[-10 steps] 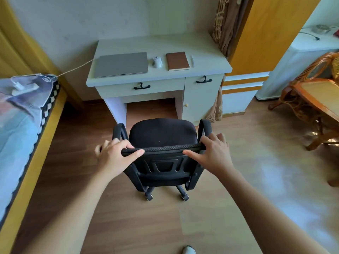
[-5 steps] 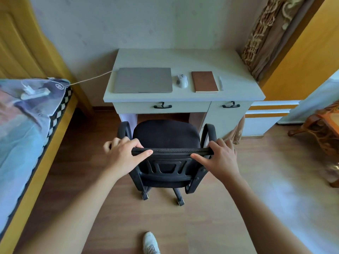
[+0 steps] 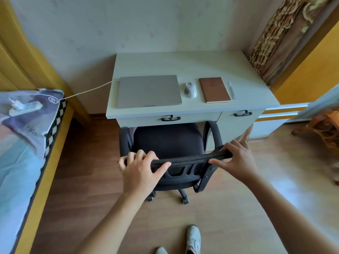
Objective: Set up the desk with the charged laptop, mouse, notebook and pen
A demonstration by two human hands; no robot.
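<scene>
The chair (image 3: 168,143) is now pushed closer under the worktop (image 3: 183,65), its back held by the fingers of the left hand (image 3: 141,171) and right hand (image 3: 236,160), so the setup looks nearly done.

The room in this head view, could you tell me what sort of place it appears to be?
Most likely a bedroom at home with a study corner: a bed with patterned bedding stands beside a small white desk, and both hands grip a black office chair on the wooden floor.

One head-worn view — looking forward and down, close over the chair (image 3: 170,143), desk (image 3: 183,65) beyond.
</scene>
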